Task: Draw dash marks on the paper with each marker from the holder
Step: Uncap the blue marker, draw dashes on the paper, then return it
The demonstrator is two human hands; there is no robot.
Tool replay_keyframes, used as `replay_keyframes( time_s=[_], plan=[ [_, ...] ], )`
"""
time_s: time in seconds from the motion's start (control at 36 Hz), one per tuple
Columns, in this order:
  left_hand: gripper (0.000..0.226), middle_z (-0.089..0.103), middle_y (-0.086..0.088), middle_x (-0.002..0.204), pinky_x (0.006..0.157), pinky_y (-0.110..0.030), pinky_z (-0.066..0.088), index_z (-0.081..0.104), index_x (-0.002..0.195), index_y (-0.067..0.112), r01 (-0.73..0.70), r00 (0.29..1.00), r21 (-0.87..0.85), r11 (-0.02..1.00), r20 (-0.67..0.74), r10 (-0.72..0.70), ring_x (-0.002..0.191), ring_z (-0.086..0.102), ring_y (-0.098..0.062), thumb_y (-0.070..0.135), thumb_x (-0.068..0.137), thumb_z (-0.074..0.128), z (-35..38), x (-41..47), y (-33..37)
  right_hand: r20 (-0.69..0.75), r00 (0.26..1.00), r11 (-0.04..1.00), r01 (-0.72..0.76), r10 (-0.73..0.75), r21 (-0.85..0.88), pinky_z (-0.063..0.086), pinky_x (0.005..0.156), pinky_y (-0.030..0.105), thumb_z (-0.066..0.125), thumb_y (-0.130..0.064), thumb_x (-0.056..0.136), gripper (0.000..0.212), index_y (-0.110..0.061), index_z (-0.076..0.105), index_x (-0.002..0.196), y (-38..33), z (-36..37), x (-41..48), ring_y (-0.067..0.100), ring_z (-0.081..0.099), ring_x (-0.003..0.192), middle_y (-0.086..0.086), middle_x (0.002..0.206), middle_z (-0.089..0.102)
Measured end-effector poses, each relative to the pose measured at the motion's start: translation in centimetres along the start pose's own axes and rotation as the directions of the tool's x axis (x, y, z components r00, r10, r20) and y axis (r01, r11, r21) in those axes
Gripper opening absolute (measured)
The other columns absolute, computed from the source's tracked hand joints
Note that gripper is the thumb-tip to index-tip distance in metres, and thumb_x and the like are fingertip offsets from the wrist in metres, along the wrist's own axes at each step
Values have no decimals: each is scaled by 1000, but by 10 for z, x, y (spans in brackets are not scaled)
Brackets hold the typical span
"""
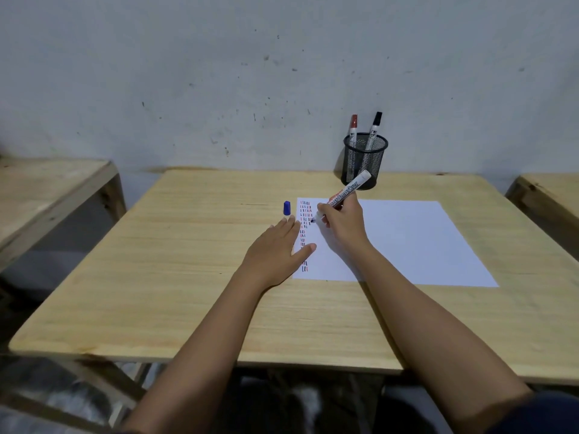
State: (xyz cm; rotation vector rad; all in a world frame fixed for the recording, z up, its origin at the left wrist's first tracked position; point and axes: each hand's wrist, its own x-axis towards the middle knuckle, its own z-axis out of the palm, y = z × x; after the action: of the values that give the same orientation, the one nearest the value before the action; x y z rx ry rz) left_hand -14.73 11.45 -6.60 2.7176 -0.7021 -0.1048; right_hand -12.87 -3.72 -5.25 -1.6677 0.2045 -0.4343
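A white sheet of paper [404, 239] lies on the wooden table [188, 277]. Columns of red and dark dash marks [304, 227] run down its left edge. My right hand [343, 225] grips an uncapped blue marker [343, 195], tip touching the paper beside the dashes. My left hand [275, 249] lies flat, fingers spread, pressing the paper's left edge. The blue cap [286, 208] stands upright on the table just beyond my left fingertips. A black mesh holder [365, 161] at the back holds a red-capped marker [353, 126] and a black-capped marker [375, 125].
A grey wall [219, 73] rises right behind the table. Other wooden tables stand at the far left [47, 195] and far right [551, 198], with gaps between them and my table.
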Motion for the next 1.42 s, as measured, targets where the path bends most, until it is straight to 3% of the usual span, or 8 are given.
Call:
replay_keyframes(
  time_s=[0.5,0.67,0.75,0.94,1.14,1.19,1.28,1.42],
  plan=[
    [69,6,3,160,118,-30,9,12,149,17,4,1000,-21,1000,-22,-4,147,3,-9,55,94,28,-1,-1,2,-3,999,999,-38,38,26,38,42,4,54,0,86,17,-8,39,90,-6,-1,-4,14,44,63,12,81,45],
    [53,34,7,148,103,-28,31,40,136,23,-24,988,-288,957,-155,-22,138,28,-10,50,90,45,-3,-1,-2,-105,982,909,-99,154,406,44,46,11,55,-1,87,17,-7,42,96,-12,-11,-2,8,49,53,5,73,50],
    [42,40,6,134,93,-21,27,46,128,17,-31,959,-475,879,-263,-108,125,34,-9,37,91,51,-12,5,-1,-107,976,825,-98,188,556,46,47,13,50,-5,92,8,-4,45,99,-15,-19,8,5,52,44,7,72,54],
    [49,42,-10,136,106,-38,36,39,139,14,79,962,-408,910,-207,-177,129,39,-27,25,92,50,-29,48,-9,-54,980,755,-113,193,646,51,52,13,51,-5,92,15,-7,51,77,-35,-52,22,9,57,48,8,70,56],
    [19,60,-16,100,74,-25,34,67,101,0,74,942,-350,934,-283,-180,92,55,-27,5,88,53,-30,67,-6,-44,975,711,-129,220,691,53,54,13,57,-4,89,11,-6,55,79,-38,-77,21,8,60,49,6,71,57],
    [13,66,-15,92,68,-25,41,68,88,1,41,910,-536,843,-329,-253,83,57,-23,3,85,56,-32,66,3,-46,972,705,-135,231,696,53,54,13,58,-4,88,12,-6,56,76,-38,-80,20,8,60,49,4,66,59],
    [7,70,-8,87,64,-22,47,70,84,10,-47,866,-905,423,-249,-434,80,62,-17,6,82,63,-39,64,24,-27,972,684,-146,235,714,54,57,12,58,-4,88,14,-6,58,74,-40,-79,17,7,62,52,-1,58,64],
    [8,73,0,82,81,-16,53,69,89,9,-135,915,-990,26,-135,-380,82,68,-10,6,82,67,-43,68,51,-9,972,662,-153,234,734,54,57,12,57,-3,89,14,-5,58,74,-46,-71,13,7,63,53,-2,55,65]
  ],
)
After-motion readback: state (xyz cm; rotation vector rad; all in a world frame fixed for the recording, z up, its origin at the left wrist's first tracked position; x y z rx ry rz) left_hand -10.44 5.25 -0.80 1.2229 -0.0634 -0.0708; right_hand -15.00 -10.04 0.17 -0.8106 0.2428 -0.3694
